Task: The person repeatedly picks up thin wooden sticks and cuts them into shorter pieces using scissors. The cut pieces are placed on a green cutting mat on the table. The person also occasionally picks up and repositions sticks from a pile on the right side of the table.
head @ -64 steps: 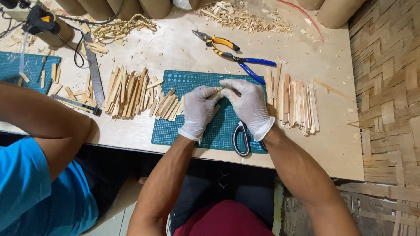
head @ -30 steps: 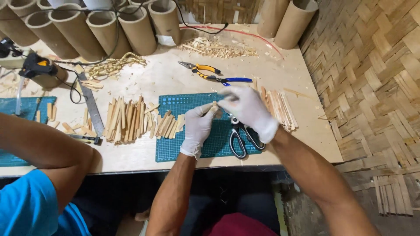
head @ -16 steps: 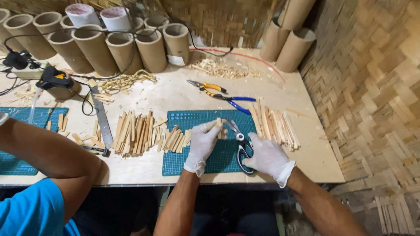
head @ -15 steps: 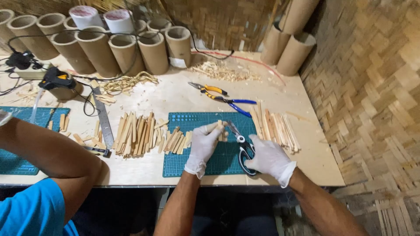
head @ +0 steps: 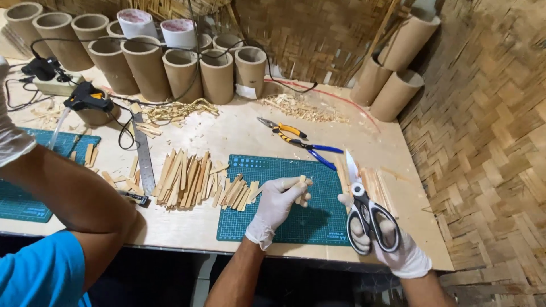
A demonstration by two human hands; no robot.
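1. Whereas half a second ago the right hand [head: 392, 241] rested on the scissors [head: 367, 213] flat on the mat, it now has them lifted clear, fingers threaded through the black loops, blades closed and pointing up and away from the person.
2. Left hand [head: 278, 204], gloved in white, pinches a short bamboo strip [head: 301, 183] between thumb and fingertips; the strip stands nearly upright above the green cutting mat [head: 310, 219], as it did in the earlier views, and does not touch the blades.
3. Judged from the raised tool and the presented strip, a trimming cut is being set up, with scissors and strip near but apart.
4. At the near left, a neighbouring person's bare forearm [head: 74, 193] and blue sleeve [head: 40, 273] lie along the desk [head: 187, 227] edge, above a second green mat [head: 23, 199].
5. Just left of the mat, loose cut strips [head: 190, 185] lie fanned out; longer strips [head: 372, 182] lie to its right, behind the scissors.
6. Farther off are pliers with yellow and blue handles [head: 301, 142], a steel ruler [head: 143, 153] and a glue gun [head: 88, 96].
7. At the rear, cardboard tubes [head: 182, 74] stand in rows against the woven wall [head: 489, 131].
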